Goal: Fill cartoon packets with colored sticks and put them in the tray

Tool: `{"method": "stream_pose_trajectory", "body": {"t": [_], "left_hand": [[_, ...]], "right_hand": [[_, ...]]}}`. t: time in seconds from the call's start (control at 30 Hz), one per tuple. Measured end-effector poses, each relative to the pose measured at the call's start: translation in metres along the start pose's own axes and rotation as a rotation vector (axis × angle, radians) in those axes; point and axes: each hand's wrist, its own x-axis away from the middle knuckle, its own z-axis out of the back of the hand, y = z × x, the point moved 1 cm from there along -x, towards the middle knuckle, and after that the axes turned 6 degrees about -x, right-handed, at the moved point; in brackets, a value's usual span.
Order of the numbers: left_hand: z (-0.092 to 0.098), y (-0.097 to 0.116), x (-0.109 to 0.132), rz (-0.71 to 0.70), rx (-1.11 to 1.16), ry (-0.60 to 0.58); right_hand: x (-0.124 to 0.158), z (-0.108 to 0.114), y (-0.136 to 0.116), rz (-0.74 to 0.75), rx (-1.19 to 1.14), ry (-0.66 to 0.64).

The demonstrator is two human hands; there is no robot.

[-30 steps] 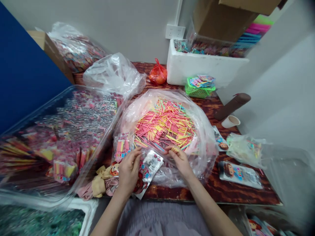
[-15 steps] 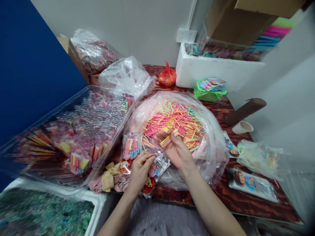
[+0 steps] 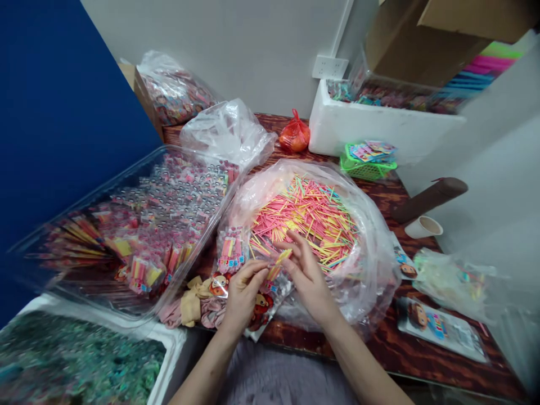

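Over near side of open bag (image 3: pixel 382 247), held yellow sticks (image 3: pixel 283 257) in half-curled right hand (image 3: pixel 307 277), pinched left hand (image 3: pixel 244 287) closed alongside with any hold unclear, probably needed light grip, evened ends.

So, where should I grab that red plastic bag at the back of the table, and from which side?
I'd pinch the red bag by its gathered neck, from above and the near side. The neck stands up over the rounded bottom, so it should grip easily. The white foam box crowds its right and the clear plastic bag lies left.
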Motion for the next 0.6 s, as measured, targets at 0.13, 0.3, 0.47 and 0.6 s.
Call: {"method": "stream_pose_trajectory", "body": {"t": [0.13,0.3,0.47,0.6], "left_hand": [[0.004,0.004,0.0,0.02,0.005,0.016],[0.015,0.002,-0.002,0.149,0.044,0.074],[0.014,0.001,-0.005,0.193,0.183,0.051],[0.008,0.004,-0.005,0.209,0.253,0.058]], "right_hand": [[0.003,-0.008,-0.001,0.22,0.279,0.035],[0.008,-0.016,0.001,0.241,0.33,-0.03],[0.014,-0.023,0.003,0.357,0.52,-0.005],[0.016,-0.022,0.009,0.529,0.667,0.012]]}}
